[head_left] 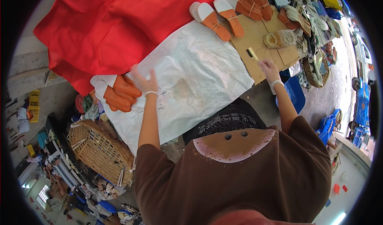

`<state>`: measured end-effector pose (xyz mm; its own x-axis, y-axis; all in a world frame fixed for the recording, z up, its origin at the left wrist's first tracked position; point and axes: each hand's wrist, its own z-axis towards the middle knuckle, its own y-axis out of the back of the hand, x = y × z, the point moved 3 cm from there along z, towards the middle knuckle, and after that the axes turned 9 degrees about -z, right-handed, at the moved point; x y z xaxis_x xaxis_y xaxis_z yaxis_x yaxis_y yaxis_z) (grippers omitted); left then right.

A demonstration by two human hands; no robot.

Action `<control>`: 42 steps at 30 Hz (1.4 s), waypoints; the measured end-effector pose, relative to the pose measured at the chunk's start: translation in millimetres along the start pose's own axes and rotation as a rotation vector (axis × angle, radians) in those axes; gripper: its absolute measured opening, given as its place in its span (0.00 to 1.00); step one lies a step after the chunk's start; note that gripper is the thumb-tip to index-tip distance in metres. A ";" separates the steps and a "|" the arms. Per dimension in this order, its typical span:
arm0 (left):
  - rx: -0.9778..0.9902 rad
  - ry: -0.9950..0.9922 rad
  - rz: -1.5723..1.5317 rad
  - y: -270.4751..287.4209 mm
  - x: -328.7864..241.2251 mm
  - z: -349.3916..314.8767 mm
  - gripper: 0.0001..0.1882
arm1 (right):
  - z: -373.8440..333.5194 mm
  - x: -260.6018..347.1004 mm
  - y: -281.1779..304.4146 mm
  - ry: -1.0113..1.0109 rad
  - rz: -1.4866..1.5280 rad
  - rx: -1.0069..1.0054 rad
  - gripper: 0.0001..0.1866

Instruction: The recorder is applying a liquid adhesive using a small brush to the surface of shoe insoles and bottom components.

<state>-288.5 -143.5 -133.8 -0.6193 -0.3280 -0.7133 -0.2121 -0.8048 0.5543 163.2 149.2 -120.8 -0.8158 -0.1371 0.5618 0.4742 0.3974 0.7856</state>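
My right hand (269, 70), in a thin translucent glove, is closed round the pale handle of a small brush (255, 55) with dark bristles. The brush is held over brown cardboard (255, 29) at the table's right side. My left hand (145, 80), gloved too and slightly blurred, hovers with fingers apart over a white sheet (187, 73). Nothing shows in it. Just left of that hand lies a fanned pile of orange-brown and white shoe insoles (115, 93). A clear plastic jar (280, 38) with yellowish contents lies beyond the brush.
Red cloth (107, 25) covers the table's far left. Bundles of insoles (209, 20) line the back edge, some held by bands. A wicker basket (101, 149) stands at the left, a blue bin (293, 95) below the table's right edge. Mixed scraps crowd the far right.
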 end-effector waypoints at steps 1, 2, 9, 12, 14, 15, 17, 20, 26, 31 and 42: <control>0.085 0.029 -0.102 -26.6 -12.7 -9.6 0.30 | 8.0 -17.0 7.2 -0.027 0.048 -0.100 0.16; 0.195 -0.012 -0.143 -50.8 -22.4 -17.1 0.28 | 14.5 -26.5 16.2 -0.086 0.067 -0.149 0.16; 0.566 0.299 -0.301 -169.7 -109.6 -7.9 0.19 | 92.5 -105.7 65.0 -0.306 -0.109 -0.257 0.16; 0.593 0.432 -0.278 -200.1 -134.0 -5.8 0.19 | 125.9 -131.1 67.2 -0.312 -0.159 -0.198 0.16; 0.610 0.481 -0.271 -220.3 -144.6 -3.1 0.19 | 143.4 -138.4 65.6 -0.303 -0.255 -0.122 0.17; 0.625 0.528 -0.281 -228.9 -147.7 -2.1 0.19 | 149.7 -141.6 64.0 -0.301 -0.244 -0.101 0.17; 0.581 0.605 -0.311 -244.0 -147.8 0.8 0.19 | 156.5 -146.2 60.6 -0.314 -0.230 -0.044 0.17; 0.507 0.685 -0.357 -266.2 -156.3 9.0 0.20 | 156.3 -172.2 34.6 -0.299 -0.101 -0.020 0.17; 0.419 0.745 -0.399 -299.6 -187.6 13.1 0.19 | 163.7 -199.8 5.8 -0.590 0.561 0.215 0.16; 0.391 0.819 -0.357 -314.1 -199.3 19.8 0.19 | 158.2 -166.9 25.5 -0.884 1.114 0.410 0.21; 0.387 0.813 -0.565 -310.6 -225.5 -4.9 0.18 | 131.4 -242.7 111.3 -0.836 0.904 -0.089 0.42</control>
<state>-79.3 178.0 -147.2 0.3052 -0.3030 -0.9028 -0.6254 -0.7787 0.0499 370.4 345.9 -203.8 -0.1283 0.7900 0.5995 0.9719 -0.0201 0.2345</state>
